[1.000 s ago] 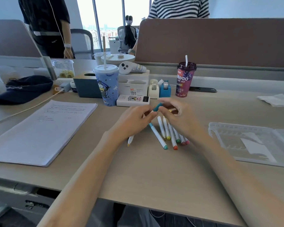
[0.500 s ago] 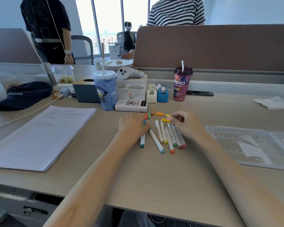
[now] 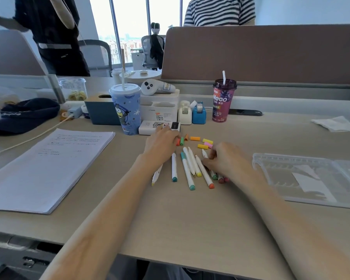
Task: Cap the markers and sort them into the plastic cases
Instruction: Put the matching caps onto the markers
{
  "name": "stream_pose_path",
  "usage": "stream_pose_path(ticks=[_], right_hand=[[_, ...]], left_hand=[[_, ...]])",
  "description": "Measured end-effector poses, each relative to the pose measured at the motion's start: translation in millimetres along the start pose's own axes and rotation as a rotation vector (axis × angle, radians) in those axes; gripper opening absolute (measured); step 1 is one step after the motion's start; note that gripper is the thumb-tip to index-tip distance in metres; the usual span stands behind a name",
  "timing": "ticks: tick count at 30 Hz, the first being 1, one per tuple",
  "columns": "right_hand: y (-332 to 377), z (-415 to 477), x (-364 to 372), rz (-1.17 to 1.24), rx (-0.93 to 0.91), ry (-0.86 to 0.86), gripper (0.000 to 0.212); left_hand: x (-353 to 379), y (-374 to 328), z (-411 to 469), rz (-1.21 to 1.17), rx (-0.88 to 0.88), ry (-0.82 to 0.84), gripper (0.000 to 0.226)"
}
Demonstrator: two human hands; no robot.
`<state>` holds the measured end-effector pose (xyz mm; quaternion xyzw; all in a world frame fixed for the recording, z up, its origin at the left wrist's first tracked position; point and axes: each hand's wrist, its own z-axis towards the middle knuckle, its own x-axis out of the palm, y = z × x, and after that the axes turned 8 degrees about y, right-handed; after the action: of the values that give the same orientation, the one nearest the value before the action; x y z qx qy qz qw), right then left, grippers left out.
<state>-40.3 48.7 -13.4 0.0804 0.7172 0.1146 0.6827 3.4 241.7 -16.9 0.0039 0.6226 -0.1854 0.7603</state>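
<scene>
White markers (image 3: 187, 170) lie fanned on the desk (image 3: 190, 219) between both hands, with coloured caps (image 3: 195, 138) scattered just beyond. The right hand (image 3: 226, 160) curls its fingers round a single marker (image 3: 204, 153). The left hand (image 3: 160, 144) covers the red and green caps, and its fingertips are hidden. A clear plastic case (image 3: 271, 158) lies open on the right. On the far side, a purple cup (image 3: 221, 102) reads "Meco", and the tag on a controller (image 3: 156, 87) reads "Hoo".

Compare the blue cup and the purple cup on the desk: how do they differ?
The blue cup has a flat white lid, the purple cup a dark domed one. The blue cup shows a cartoon figure, the purple cup the word Meco. Both stand upright, each with a straw.
</scene>
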Motion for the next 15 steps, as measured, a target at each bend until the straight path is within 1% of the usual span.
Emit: stream_pose_path(ticks=[2, 4, 7, 11, 13, 15], right_hand=[[0, -1, 0, 0.024, 0.018, -0.004, 0.028], [-2, -1, -1, 0.096, 0.040, 0.002, 0.031], [-6, -2, -5, 0.285, 0.061, -0.022, 0.034], [-7, -1, -9, 0.558, 0.021, -0.105, 0.040], [-6, -1, -11, 0.647, -0.013, -0.092, 0.035], [-6, -2, -12, 0.696, -0.038, -0.071, 0.025]], left_hand=[[-2, -3, 11, 0.056, 0.032, 0.053, 0.030], [-2, -7, 18, 0.107, 0.035, 0.079, 0.033], [1, -11, 24, 0.163, 0.004, 0.081, 0.037], [6, -11, 30, 0.191, -0.036, 0.090, 0.031], [7, -12, 32, 0.164, -0.048, 0.095, 0.029], [8, -12, 33, 0.123, -0.053, 0.103, 0.027]])
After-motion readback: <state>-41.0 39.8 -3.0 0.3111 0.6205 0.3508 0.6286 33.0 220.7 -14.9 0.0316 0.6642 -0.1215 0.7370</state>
